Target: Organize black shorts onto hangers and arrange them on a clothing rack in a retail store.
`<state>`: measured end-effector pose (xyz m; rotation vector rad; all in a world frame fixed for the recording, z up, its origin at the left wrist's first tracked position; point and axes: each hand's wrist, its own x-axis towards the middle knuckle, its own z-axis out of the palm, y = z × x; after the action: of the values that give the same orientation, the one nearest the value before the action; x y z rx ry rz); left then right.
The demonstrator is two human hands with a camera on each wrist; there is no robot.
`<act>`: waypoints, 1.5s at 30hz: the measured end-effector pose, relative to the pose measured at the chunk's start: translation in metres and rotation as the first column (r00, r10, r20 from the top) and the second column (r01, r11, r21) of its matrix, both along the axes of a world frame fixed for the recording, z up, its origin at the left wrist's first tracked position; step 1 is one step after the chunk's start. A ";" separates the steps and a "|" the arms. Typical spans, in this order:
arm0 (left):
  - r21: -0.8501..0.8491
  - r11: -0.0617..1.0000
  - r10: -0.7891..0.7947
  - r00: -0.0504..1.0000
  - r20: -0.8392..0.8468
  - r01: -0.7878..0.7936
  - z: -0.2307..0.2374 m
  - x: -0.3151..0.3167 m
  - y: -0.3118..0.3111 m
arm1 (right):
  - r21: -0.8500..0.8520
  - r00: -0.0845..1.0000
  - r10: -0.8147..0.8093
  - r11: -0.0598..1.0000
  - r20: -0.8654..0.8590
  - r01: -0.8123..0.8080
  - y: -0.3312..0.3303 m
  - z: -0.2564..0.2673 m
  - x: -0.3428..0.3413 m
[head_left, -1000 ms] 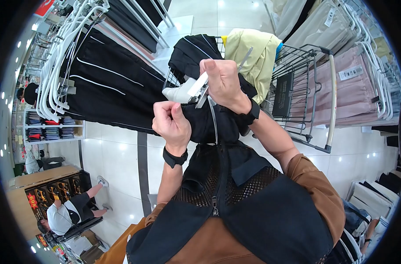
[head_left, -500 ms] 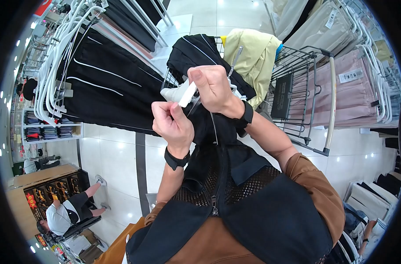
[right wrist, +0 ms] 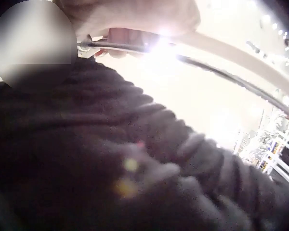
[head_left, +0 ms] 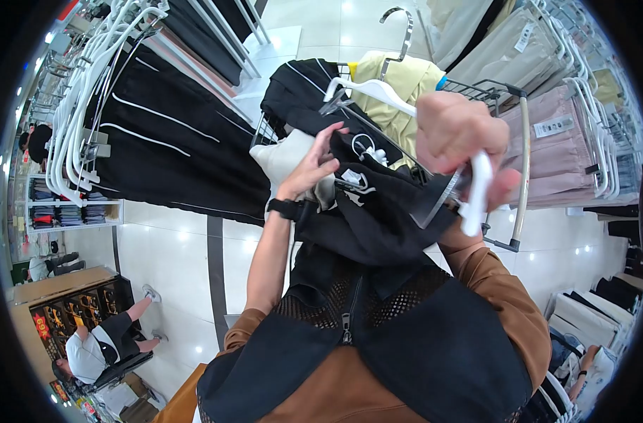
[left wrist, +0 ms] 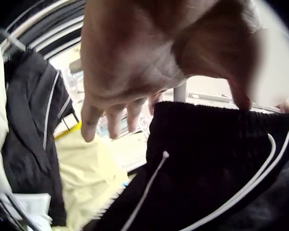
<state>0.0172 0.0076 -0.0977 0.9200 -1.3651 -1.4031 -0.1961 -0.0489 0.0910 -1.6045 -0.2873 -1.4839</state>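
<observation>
In the head view my right hand [head_left: 462, 134] grips a white clip hanger [head_left: 378, 90] by its middle, its metal hook pointing up and away. The hanger's far-end metal clip [head_left: 335, 103] holds no cloth. Below it, black trousers [head_left: 385, 222] lie bunched against my front; their elastic waistband and white drawstrings [left wrist: 156, 178] show in the left wrist view. My left hand [head_left: 308, 169] has its fingers spread and straight, and its thumb tip is right at the waistband's top edge. Dark cloth [right wrist: 86, 144] fills most of the right wrist view.
A wire shopping cart [head_left: 524, 176] stands ahead, with a pale yellow garment [head_left: 423, 77], a black garment [head_left: 289, 92] and cream cloth [head_left: 282, 156] at it. Black trousers with white piping [head_left: 159, 141] hang at left, pink trousers [head_left: 547, 155] at right. A person [head_left: 92, 352] stands at lower left.
My hands have moved apart from close together. My right hand has swung right and up with the hanger, now turned crosswise; my left fingers have uncurled.
</observation>
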 end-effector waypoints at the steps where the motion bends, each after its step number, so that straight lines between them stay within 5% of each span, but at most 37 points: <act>1: 0.013 1.000 0.004 1.000 -0.007 -0.004 0.009 -0.005 0.000 | -0.012 0.996 0.046 0.999 0.072 -0.045 -0.001 0.000 -0.003; 2: -0.042 0.995 -0.094 0.973 -0.209 0.087 0.012 -0.030 -0.009 | -0.033 0.989 0.076 0.997 0.126 -0.073 -0.002 0.002 -0.010; 6: 0.081 0.983 -0.126 0.921 -0.369 0.167 0.005 -0.051 -0.018 | -0.037 0.982 0.071 0.997 0.177 -0.065 0.001 0.017 -0.034; 8: 0.170 0.985 0.079 0.906 -0.416 -0.008 0.005 -0.060 -0.014 | -0.011 0.936 0.126 0.991 0.327 -0.130 0.003 0.023 -0.051; 10: 0.181 0.982 0.142 0.827 -0.543 -0.050 0.015 -0.063 -0.014 | 0.034 0.948 0.120 0.990 0.294 -0.136 0.002 0.023 -0.069; 14: 0.223 0.962 0.255 0.801 -0.542 -0.155 0.056 -0.054 -0.019 | 0.097 0.938 0.097 0.986 0.333 -0.136 -0.002 0.018 -0.088; 17: 0.173 0.983 0.035 0.861 -0.508 0.063 0.046 -0.035 -0.022 | 0.167 0.885 0.182 0.947 0.429 -0.275 -0.007 0.001 -0.103; 24: 0.430 0.900 0.236 0.755 -0.611 0.068 0.076 -0.051 -0.011 | 0.242 0.880 0.191 0.917 0.435 -0.318 -0.005 -0.025 -0.130; 26: 0.479 0.878 0.235 0.873 -0.428 -0.001 0.062 -0.050 -0.016 | 0.288 0.898 0.146 0.915 0.415 -0.282 -0.006 -0.053 -0.145; 28: 0.463 0.886 0.256 0.868 -0.426 -0.035 0.070 -0.052 -0.015 | 0.482 0.920 -0.055 0.863 0.388 -0.152 -0.008 -0.069 -0.147; 32: 0.102 0.933 0.360 0.912 -0.198 -0.346 0.076 -0.046 -0.015 | 0.625 0.910 -0.062 0.746 0.410 -0.231 -0.005 -0.102 -0.139; 34: -0.189 0.892 0.431 0.899 0.082 -0.410 0.106 -0.037 -0.008 | 0.826 0.994 -0.113 0.560 0.003 0.061 -0.010 -0.157 -0.167; 35: -0.227 0.882 0.444 0.890 0.109 -0.412 0.112 -0.037 -0.007 | 0.743 0.994 0.075 0.660 0.082 -0.111 -0.019 -0.176 -0.182; 38: -0.334 0.863 0.467 0.851 0.238 -0.380 0.120 -0.034 0.001 | 0.798 0.902 0.103 0.515 -0.420 0.313 -0.011 -0.173 -0.162; 40: -0.397 0.853 0.478 0.813 0.333 -0.339 0.129 -0.030 0.009 | 0.496 0.662 0.045 0.700 -0.748 0.513 -0.015 -0.158 -0.134; 41: -0.413 0.869 0.455 0.769 0.450 -0.273 0.137 -0.029 0.015 | 0.421 0.637 0.006 0.755 -0.771 0.502 -0.015 -0.149 -0.115; 42: -0.419 0.885 0.428 0.710 0.560 -0.203 0.143 -0.030 0.020 | 0.438 0.690 0.025 0.790 -0.723 0.430 -0.010 -0.127 -0.089; 45: -0.444 0.883 0.401 0.738 0.542 -0.154 0.144 -0.033 0.027 | 0.484 0.825 0.166 0.863 -0.540 0.143 -0.003 -0.091 -0.018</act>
<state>-0.0155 0.0347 0.0461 1.3304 -1.8018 -0.5638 -0.2141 -0.0522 -0.0001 -1.5054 0.4127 -0.8896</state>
